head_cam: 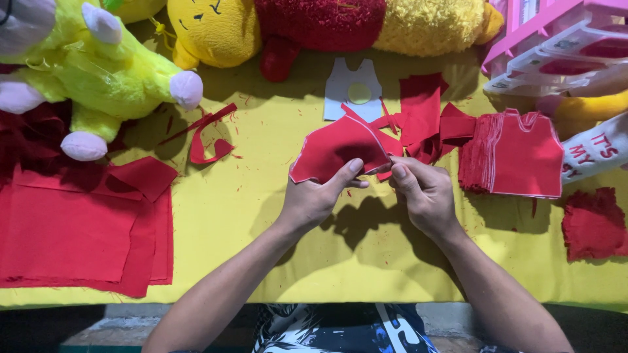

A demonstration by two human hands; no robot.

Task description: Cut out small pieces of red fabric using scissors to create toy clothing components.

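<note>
Both hands, left [313, 199] and right [424, 193], pinch a red cloth piece [337, 150] over the yellow table [261, 196], near a cut stack [517, 153].

The red cut piece [337, 149] was matt felt-like cloth (edges slightly fuzzy); the desk [261, 196] wore smooth yellow fabric.

Red felt piece [337, 151], cut with curved, pale-chalked edges. Lifted just above the yellow tabletop [261, 216], tilted. Pinched at lower right edge.

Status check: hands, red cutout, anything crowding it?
Left hand and right hand both pinching red fabric cutout, lifted over yellow table cover. Red scraps just behind; stack of cut shirt shapes to the right.
</note>
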